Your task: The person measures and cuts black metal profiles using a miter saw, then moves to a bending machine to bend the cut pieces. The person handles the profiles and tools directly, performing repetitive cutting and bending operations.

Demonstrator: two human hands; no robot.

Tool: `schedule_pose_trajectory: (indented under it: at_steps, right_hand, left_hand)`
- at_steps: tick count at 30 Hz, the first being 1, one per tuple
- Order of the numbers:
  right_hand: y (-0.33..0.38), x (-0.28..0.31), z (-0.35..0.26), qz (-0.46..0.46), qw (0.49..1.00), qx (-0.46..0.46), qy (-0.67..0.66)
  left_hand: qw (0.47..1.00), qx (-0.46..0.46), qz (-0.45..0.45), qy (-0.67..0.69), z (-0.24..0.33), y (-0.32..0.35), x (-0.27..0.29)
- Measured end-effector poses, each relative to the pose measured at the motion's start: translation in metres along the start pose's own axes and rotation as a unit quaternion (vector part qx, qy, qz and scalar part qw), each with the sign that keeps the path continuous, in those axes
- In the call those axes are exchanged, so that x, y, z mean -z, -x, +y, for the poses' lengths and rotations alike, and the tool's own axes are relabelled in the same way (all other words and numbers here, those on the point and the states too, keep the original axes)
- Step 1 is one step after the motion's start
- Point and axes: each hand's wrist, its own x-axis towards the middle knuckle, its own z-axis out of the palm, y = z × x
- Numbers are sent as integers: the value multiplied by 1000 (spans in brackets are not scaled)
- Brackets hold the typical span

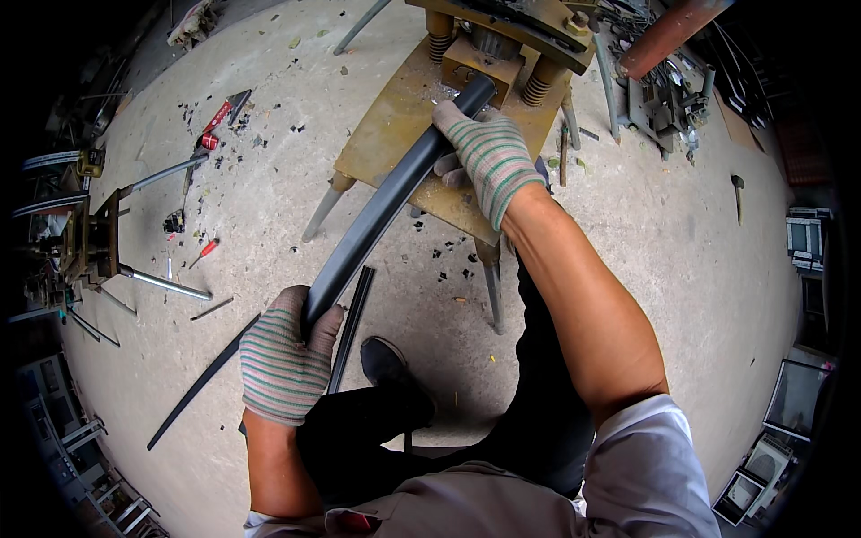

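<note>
A long dark grey metal profile [377,215] slants from lower left to upper right between my gloved hands. My left hand [285,354], in a striped knit glove, is closed round its near end. Higher up, my right hand [484,152], in a matching glove, grips the profile close to its far end. That far end points at the block of a yellowish punch press [484,67] with coil springs on its posts, and lies over the press's metal table [381,134]. Whether the end touches the block, I cannot tell.
Two more dark profiles [352,327] lie on the concrete floor beside my left hand and foot. A red-handled screwdriver [208,247], black offcuts and a second metal stand [108,233] are at the left. A hammer [738,197] lies at the right, with a red pipe [673,36] at upper right.
</note>
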Motion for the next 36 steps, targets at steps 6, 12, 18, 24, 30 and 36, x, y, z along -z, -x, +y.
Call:
schedule_pose_trajectory:
  at_steps: [6,12,18,24,30,36]
  right_hand:
    - [3,0,-5,-15,1000,-17,11]
    - [2,-1,-5,0,999,-34,10]
    - [-2,-3,0,20,1000,-14,-15]
    - [3,-5,-5,15,999,-31,-7]
    - [0,-3,-2,1,1000,-21,-19]
    - [0,-4,-4,12,999,-30,-6]
  left_hand:
    - [1000,14,-15,12,-3,-1,2]
    - [998,39,-36,15,-3,-6,8]
    - [998,51,-47,6,0,-8,15]
    - [999,38,-39,3,-6,-9,16]
    - [998,43,-41,10,-5,-11,18]
    - [996,72,-51,4,-4,-11,21]
